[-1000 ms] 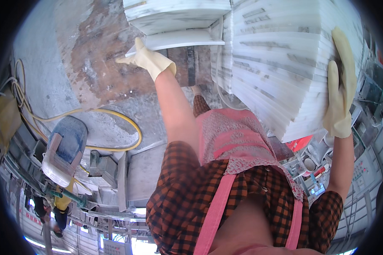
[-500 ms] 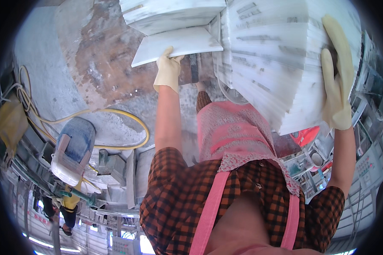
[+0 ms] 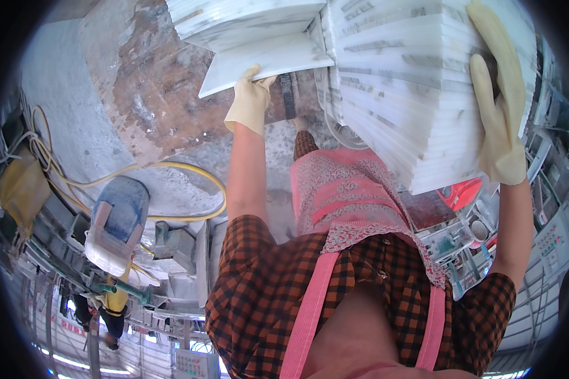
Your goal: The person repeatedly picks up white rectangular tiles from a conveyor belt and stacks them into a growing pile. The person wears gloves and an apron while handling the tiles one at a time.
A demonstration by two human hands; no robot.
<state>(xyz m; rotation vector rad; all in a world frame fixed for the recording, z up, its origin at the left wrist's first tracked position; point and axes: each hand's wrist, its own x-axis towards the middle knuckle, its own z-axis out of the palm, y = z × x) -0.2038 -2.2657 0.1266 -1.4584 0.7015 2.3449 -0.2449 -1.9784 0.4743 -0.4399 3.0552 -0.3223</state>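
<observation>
My left hand (image 3: 251, 96), in a cream rubber glove, grips the near edge of a white marble slab (image 3: 259, 62). Its thumb lies on the top face and the fingers curl below. That slab lies tilted in front of a stack of similar slabs (image 3: 253, 22) at the top. Beside it on the right stands a larger row of white, grey-veined slabs (image 3: 392, 82), their edges fanned by the lens. My right hand (image 3: 501, 101), in the same kind of glove, lies along the right side of this row, thumb and fingers stretched out and apart.
A yellow hose (image 3: 218, 183) curves over the wet, stained floor on the left. Near it is a blue and white padded seat-like object (image 3: 121, 211). A red container (image 3: 459, 192) stands below the right-hand slabs. Another person (image 3: 112, 309) is far off at lower left.
The whole view has shifted slightly. My left hand still grips the slab, its wrist tilted a little more to the left. My right hand stays against the slab row.
</observation>
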